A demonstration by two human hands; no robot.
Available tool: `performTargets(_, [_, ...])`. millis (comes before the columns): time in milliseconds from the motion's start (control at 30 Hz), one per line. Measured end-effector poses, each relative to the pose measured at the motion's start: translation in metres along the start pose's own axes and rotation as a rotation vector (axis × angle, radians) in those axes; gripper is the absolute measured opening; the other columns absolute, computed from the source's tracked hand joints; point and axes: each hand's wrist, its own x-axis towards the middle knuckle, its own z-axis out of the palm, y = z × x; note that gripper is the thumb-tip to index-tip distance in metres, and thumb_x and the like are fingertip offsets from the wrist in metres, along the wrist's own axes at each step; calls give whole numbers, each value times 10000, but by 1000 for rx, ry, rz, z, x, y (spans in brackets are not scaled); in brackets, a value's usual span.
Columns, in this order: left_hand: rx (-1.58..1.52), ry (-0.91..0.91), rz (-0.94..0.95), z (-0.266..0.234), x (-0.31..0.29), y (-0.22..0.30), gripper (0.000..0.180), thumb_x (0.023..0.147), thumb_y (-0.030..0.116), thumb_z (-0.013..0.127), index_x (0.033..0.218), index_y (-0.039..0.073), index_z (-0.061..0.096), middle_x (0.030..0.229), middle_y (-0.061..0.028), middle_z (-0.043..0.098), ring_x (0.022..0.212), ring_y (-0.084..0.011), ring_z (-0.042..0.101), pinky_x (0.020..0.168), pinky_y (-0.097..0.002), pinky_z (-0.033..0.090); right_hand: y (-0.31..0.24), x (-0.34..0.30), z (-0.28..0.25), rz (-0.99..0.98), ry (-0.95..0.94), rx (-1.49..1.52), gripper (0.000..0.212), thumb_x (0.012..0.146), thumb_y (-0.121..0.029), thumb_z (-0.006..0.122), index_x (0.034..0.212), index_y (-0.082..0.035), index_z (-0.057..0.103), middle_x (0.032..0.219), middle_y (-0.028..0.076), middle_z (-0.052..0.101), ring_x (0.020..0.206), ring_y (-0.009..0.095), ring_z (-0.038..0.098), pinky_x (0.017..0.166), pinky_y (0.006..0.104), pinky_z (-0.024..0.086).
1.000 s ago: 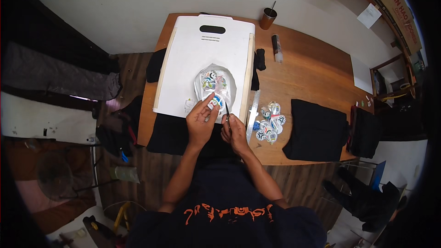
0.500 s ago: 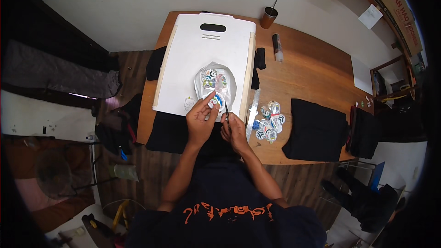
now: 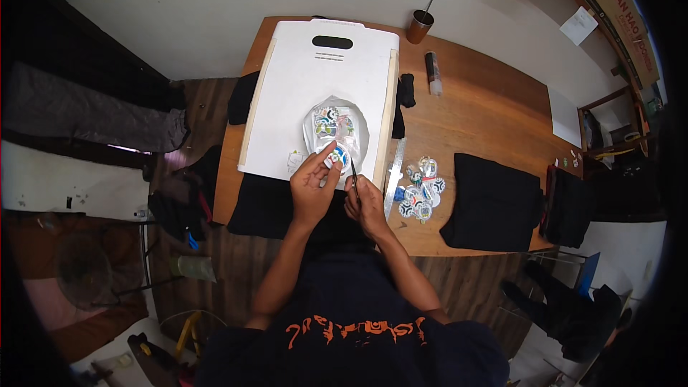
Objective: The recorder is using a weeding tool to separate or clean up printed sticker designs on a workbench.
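My left hand (image 3: 312, 182) pinches a round printed cutout (image 3: 335, 158) with a white border and a blue and green design, between thumb and fingers. My right hand (image 3: 365, 202) is closed around a pair of dark scissors (image 3: 355, 176), whose blades point up along the cutout's right edge. Both hands are over the near edge of a white panel (image 3: 287, 100) with a dark handle slot. Beyond the cutout, a round plastic-lined opening (image 3: 362, 125) in the panel holds more printed pieces (image 3: 327, 120). Whether the blades touch the cutout I cannot tell.
Right of the panel lie a clear ruler (image 3: 394, 179) and a heap of round cutouts (image 3: 421, 193). Folded black cloth (image 3: 494, 203) rests farther right on the wooden table (image 3: 487, 107). A brown tumbler (image 3: 420, 27) and a tube (image 3: 433, 74) stand or lie toward the back.
The round cutout has turned slightly in my left hand, so its printed face shows more fully. Both hands stay in nearly the same place.
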Motion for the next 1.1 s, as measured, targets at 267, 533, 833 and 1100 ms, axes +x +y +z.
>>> performTargets(267, [2, -3, 9, 1, -1, -1, 387, 894, -109, 611, 1277, -62, 583, 947, -44, 590, 852, -63, 589, 731, -188, 504, 5, 0, -3, 9, 5, 9, 395, 1063, -389, 362, 956, -40, 513, 539, -56, 306, 411, 43, 245, 402, 214, 212])
performTargets(533, [4, -8, 10, 0, -2, -2, 388, 893, -114, 608, 1277, -65, 582, 949, -42, 589, 848, -58, 581, 729, -186, 500, 4, 0, -3, -1, 2, -6, 394, 1064, -389, 358, 953, -42, 507, 539, -54, 305, 408, 43, 245, 397, 213, 214])
performTargets(833, [-8, -10, 7, 0, -2, 1, 387, 901, -107, 602, 1285, -69, 572, 958, -44, 591, 862, -59, 582, 746, -191, 499, 5, -2, -1, -13, 6, 8, 388, 1068, -376, 352, 953, -39, 506, 537, -54, 301, 409, 43, 246, 398, 212, 215])
performTargets(1100, [-7, -19, 8, 0, -3, 2, 385, 904, -104, 601, 1286, -69, 572, 962, -45, 592, 866, -61, 585, 745, -191, 499, 3, -2, 0, 1, 6, 25, 389, 1070, -374, 341, 956, -42, 509, 533, -55, 298, 409, 45, 244, 401, 213, 216])
